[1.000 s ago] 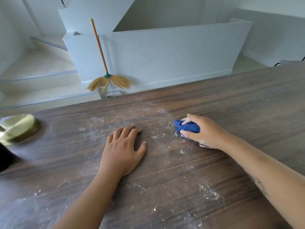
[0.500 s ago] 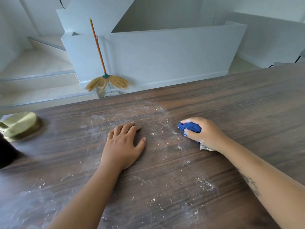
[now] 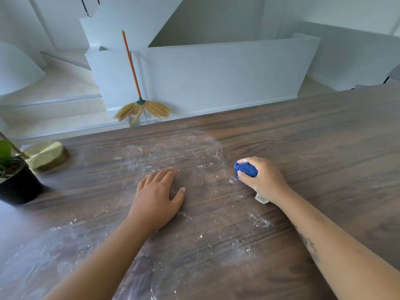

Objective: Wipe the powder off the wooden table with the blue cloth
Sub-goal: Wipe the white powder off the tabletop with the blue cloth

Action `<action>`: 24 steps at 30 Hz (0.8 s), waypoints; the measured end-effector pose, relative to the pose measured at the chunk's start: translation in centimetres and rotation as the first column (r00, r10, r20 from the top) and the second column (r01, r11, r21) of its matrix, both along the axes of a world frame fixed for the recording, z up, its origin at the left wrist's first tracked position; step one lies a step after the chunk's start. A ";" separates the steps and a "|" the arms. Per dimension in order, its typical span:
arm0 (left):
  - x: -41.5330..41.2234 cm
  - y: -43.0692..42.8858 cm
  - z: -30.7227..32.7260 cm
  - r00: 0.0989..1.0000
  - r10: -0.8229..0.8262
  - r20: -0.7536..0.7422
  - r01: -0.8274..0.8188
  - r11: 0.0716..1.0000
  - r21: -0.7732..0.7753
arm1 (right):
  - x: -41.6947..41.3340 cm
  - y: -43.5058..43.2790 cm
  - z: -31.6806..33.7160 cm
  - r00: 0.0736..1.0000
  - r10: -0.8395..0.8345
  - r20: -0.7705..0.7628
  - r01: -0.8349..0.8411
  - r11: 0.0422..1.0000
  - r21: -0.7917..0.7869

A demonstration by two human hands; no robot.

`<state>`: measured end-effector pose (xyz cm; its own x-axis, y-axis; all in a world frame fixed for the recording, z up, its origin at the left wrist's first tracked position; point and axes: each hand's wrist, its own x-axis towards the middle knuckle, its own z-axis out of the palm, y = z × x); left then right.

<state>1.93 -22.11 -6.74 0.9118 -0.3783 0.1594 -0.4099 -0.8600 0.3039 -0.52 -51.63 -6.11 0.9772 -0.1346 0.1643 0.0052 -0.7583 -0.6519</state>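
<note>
A white room with pale steps [image 3: 54, 109] and a low white wall [image 3: 216, 72] lies beyond the far edge of a dark wooden desk [image 3: 324, 137]. A broom [image 3: 141, 108] with an orange handle and straw bristles leans upright against that wall, on the floor and well apart from the hands. White powder [image 3: 194, 152] is smeared and speckled over the middle of the desk, with thinner streaks running toward the near left corner and a small patch near the right forearm. The left hand [image 3: 158, 195] lies flat on the wood, palm down, fingers straight and thumb spread, resting in the dusted area and holding nothing. The right hand [image 3: 262, 180] has its fingers curled round the blue cloth [image 3: 246, 168], which is bunched into a wad and pressed to the desk at the right edge of the powder, a little to the right of the left hand. A pale scrap [image 3: 262, 199] peeks out under the right wrist; what it is cannot be told. At the far left of the desk stand a black plant pot [image 3: 19, 185] with green leaves and, just behind it, a round brass-coloured object [image 3: 46, 155], both well clear of the hands.
</note>
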 end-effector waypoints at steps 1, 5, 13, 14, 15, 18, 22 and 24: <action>-0.8 0.6 0.0 1.000 0.008 -0.007 -0.008 1.000 0.017 | -0.3 0.4 -0.2 1.000 0.013 0.003 -0.013 1.000 -0.016; -2.4 2.3 -0.3 0.999 -0.004 -0.035 0.006 0.999 0.049 | -3.9 0.3 0.2 0.981 0.190 -0.043 -0.192 0.981 -0.040; -3.0 2.1 -0.6 1.000 0.011 -0.028 -0.009 0.997 0.080 | -3.1 0.6 0.0 1.000 0.027 0.014 -0.026 0.997 -0.076; -3.0 2.1 -0.7 1.000 0.011 -0.028 -0.009 0.997 0.077 | -3.4 1.2 0.1 0.999 0.048 0.007 -0.047 0.996 -0.070; -3.0 2.2 -0.7 1.000 0.010 -0.027 -0.008 0.997 0.077 | -3.9 1.4 0.2 0.997 0.073 -0.015 -0.074 0.996 -0.039; -3.1 2.4 -0.9 1.000 0.008 -0.028 -0.006 0.997 0.072 | -5.4 1.1 1.2 0.983 0.148 -0.108 -0.131 0.980 0.152; -3.0 2.3 -0.9 1.000 0.013 -0.025 -0.012 0.999 0.053 | -6.7 1.0 1.3 0.978 0.160 -0.132 -0.156 0.987 0.045; -3.1 2.3 -0.9 1.000 0.014 -0.026 -0.013 0.999 0.049 | -7.5 1.0 1.2 0.993 0.098 -0.063 -0.096 0.995 0.027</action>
